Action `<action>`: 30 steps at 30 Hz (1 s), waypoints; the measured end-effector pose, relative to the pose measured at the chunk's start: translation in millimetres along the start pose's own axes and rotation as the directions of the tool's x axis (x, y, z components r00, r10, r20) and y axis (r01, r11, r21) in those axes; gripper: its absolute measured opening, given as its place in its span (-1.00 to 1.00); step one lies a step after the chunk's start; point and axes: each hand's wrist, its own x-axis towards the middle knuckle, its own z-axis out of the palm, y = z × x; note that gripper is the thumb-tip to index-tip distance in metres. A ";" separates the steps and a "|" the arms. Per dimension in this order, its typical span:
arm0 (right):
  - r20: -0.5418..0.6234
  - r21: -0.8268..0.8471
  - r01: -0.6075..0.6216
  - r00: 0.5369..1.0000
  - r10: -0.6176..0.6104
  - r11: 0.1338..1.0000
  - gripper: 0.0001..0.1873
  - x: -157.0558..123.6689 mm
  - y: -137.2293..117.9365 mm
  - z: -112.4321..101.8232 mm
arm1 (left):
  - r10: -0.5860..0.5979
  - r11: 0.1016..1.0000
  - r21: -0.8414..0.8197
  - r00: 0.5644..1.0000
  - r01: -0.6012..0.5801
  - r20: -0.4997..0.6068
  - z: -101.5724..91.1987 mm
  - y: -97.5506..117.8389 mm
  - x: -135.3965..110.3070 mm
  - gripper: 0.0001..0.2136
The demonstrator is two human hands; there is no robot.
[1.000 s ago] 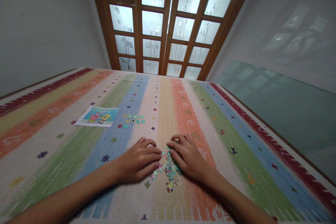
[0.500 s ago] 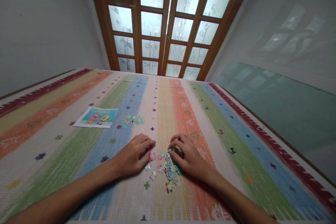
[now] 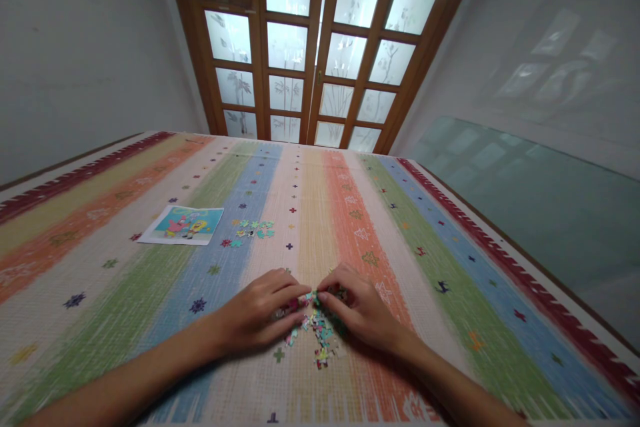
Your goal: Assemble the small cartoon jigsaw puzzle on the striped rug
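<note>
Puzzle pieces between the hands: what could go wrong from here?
1. The left hand and right hand partly cover the puzzle pieces, so a covered piece could be nudged or missed.
2. The pieces lie crowded together, so moving one may drag its neighbors.
3. The green cross printed on the tablecloth nearby might be mistaken for a loose piece.

Puzzle pieces [image 3: 321, 332] in turquoise, pink and yellow; tablecloth [image 3: 315, 220] in green, blue, orange and dark red stripes
</note>
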 end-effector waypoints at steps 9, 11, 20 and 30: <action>-0.019 0.169 -0.056 0.998 0.060 0.984 -0.90 -3.7 -9.8 8.7 | 0.132 0.967 0.233 0.984 -0.102 -0.116 7.4 5.3 -0.5 -0.85; -0.009 0.187 -0.061 0.998 0.064 0.980 -0.88 -3.6 -9.9 9.6 | 0.147 0.964 0.241 0.983 -0.116 -0.114 9.0 5.4 -0.1 -0.92; -0.018 0.181 -0.046 0.999 0.050 0.982 -0.88 -4.5 -9.6 14.2 | 0.129 0.956 0.280 0.984 -0.091 -0.120 12.1 8.3 2.2 -0.94; -0.212 0.039 0.031 0.977 -0.022 0.999 -0.88 -0.9 -2.5 4.2 | 0.006 0.901 0.425 0.979 0.083 -0.204 -33.8 -38.1 1.9 -0.90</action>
